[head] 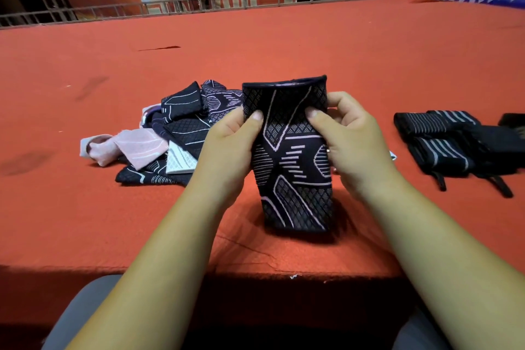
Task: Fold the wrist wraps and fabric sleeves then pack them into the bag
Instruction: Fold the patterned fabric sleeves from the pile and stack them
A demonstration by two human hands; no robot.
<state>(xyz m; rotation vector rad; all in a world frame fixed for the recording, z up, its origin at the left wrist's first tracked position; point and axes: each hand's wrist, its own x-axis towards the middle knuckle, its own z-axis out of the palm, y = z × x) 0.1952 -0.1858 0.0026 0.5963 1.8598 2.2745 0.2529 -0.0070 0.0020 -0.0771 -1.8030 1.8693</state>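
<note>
- Head view, frame centre: I see the left hand (230,145) and right hand (349,136), fingers pinching a dark patterned fabric sleeve (292,156) upright over the red surface (284,42).
- Loose sleeve pile (170,133) centre-left; striped wrist wraps (443,145) far right.

Left hand (227,148), right hand (352,142) both pinching sleeve (289,156).

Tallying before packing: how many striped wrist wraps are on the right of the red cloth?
2 clearly: the far striped wrap and, touching it, the near striped wrap. The dark bundle to their right may hide more.
</note>
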